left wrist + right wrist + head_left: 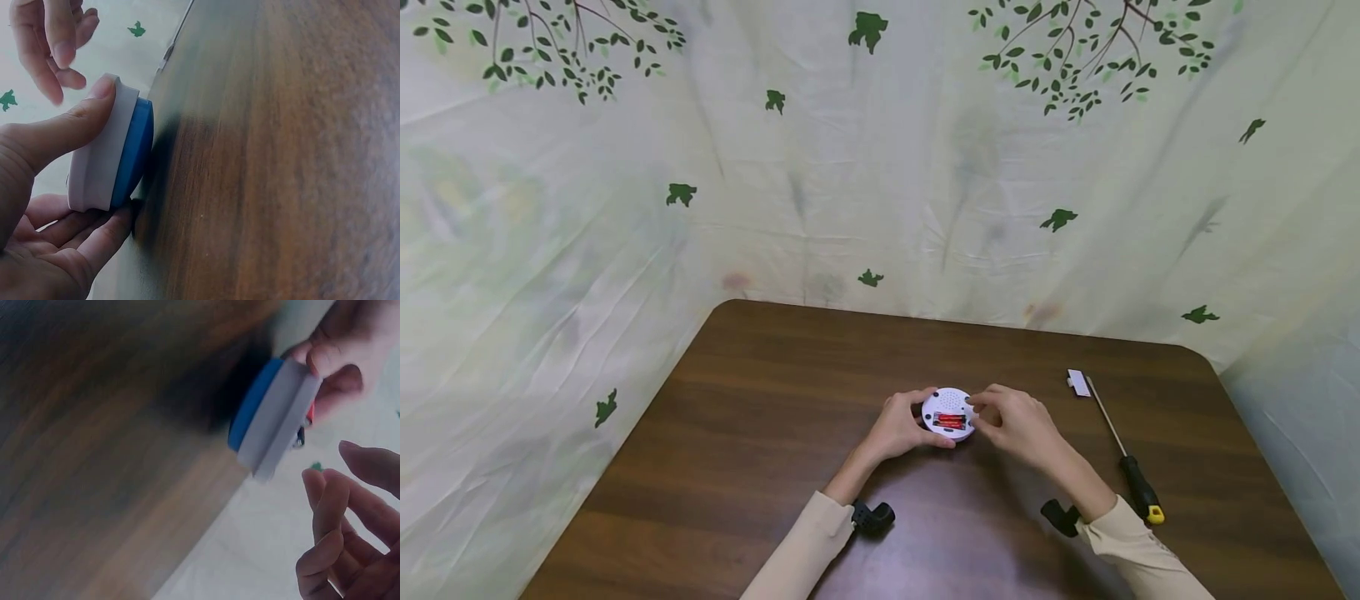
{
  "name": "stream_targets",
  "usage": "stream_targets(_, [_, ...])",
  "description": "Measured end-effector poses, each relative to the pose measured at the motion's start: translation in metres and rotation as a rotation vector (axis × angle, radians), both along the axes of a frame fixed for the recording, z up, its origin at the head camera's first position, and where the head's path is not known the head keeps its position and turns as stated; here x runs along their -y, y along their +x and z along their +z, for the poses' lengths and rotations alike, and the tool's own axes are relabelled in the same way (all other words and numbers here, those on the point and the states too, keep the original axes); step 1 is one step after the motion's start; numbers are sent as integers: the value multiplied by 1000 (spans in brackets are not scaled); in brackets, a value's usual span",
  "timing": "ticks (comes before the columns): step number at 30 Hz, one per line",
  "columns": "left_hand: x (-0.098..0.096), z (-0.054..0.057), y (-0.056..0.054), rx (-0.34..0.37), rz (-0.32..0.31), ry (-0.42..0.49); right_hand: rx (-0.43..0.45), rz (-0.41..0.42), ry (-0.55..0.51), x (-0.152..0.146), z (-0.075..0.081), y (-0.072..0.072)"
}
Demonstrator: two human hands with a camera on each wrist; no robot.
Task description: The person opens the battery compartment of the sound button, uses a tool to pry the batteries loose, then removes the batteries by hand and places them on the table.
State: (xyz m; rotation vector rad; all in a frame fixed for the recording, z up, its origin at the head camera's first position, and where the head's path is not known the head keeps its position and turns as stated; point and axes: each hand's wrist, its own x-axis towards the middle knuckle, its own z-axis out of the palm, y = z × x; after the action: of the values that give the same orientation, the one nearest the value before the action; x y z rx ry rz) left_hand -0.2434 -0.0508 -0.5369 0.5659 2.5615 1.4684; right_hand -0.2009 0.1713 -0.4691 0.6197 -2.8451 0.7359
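My left hand [897,429] grips a round white device [951,399] by its edge, thumb on one side and fingers on the other. Small holes dot its upturned face, and an uncovered compartment there holds red batteries [950,422]. A blue underside [133,156] shows in the left wrist view, low over the table. Just right of the device is my right hand [1018,421], its fingers loosely bent. In the right wrist view its thumb and fingertips [348,447] stand apart with nothing between them.
A small white cover [1078,382] lies toward the back right of the brown table [790,375]. Beside it is a screwdriver [1138,483] with a black and yellow handle. Leaf-patterned cloth [917,192] hangs behind the table. Each wrist bears a black strap-on camera [874,518].
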Motion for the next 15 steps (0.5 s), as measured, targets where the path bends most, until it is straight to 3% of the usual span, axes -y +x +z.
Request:
stream_targets(9, [1,2,2,-11,-15,6,47,13,45,11,-7,-4])
stream_targets(15, [2,3,2,2,-4,3,-21,45,122,14,-11,-9])
